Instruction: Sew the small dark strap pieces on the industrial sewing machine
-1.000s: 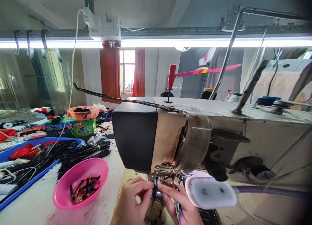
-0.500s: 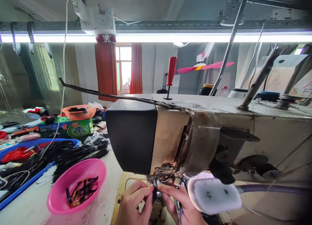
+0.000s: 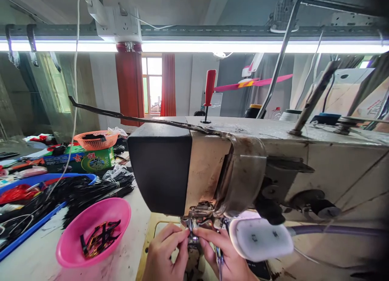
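Your viewpoint shifts: the long light tube point(image 3: 243, 46) sits higher than a second ago, and the pink bowl point(image 3: 68, 248) has slid left in your view. The machine's black cover point(image 3: 161, 171) reaches farther left too and looks broader. The white lamp point(image 3: 261, 239) drifts right, then comes back left. A carton with red lettering point(image 3: 372, 112) enters at the right edge. Below your pinched fingertips point(image 3: 186, 232), less of the dark strip point(image 3: 191, 230) shows.

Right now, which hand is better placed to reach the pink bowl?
Probably the left hand: it is nearer the pink bowl than the right hand, though both are at the sewing machine.
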Action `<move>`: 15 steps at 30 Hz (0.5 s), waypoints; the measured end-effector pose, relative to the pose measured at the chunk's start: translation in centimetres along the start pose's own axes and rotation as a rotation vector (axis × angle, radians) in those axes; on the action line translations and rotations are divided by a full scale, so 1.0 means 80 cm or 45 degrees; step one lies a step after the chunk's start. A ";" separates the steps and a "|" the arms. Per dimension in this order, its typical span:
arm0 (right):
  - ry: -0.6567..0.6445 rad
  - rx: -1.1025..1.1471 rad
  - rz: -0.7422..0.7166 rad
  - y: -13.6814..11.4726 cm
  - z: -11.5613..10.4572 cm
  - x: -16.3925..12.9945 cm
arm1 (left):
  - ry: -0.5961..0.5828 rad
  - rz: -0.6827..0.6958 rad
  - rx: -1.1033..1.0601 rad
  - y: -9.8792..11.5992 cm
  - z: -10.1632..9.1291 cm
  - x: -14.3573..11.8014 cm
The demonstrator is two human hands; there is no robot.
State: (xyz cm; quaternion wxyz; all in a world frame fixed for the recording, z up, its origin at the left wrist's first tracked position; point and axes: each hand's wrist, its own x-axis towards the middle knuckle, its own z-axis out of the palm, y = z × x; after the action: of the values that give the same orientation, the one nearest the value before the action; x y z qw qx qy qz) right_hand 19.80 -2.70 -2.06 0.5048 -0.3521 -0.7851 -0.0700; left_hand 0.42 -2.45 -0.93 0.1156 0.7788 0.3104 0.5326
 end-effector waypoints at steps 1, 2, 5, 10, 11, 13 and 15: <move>0.006 -0.002 -0.015 -0.003 -0.001 0.004 | -0.002 -0.001 0.009 0.001 0.001 0.000; 0.015 -0.010 -0.032 -0.006 -0.002 0.008 | -0.001 -0.001 0.015 0.002 0.001 0.001; 0.028 -0.064 -0.041 -0.015 -0.007 0.018 | -0.013 -0.021 0.021 0.007 -0.003 0.005; 0.145 -0.166 0.061 -0.027 -0.034 0.001 | -0.191 -0.237 0.127 0.006 -0.040 0.023; 0.168 -0.175 0.088 -0.031 -0.041 -0.008 | -0.289 -0.319 0.188 0.003 -0.048 0.023; 0.108 -0.115 0.126 -0.038 -0.052 -0.028 | -0.546 -0.488 0.319 -0.002 -0.057 0.016; -0.018 0.005 0.125 -0.046 -0.057 -0.048 | -0.773 -0.608 0.407 -0.005 -0.051 -0.002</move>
State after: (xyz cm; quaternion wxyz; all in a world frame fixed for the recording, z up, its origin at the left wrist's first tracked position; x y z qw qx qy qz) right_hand 21.80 -9.39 -2.19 0.5029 -0.3895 -0.7705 -0.0411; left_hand -3.43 -2.83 0.40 0.1998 0.8147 0.5129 0.1823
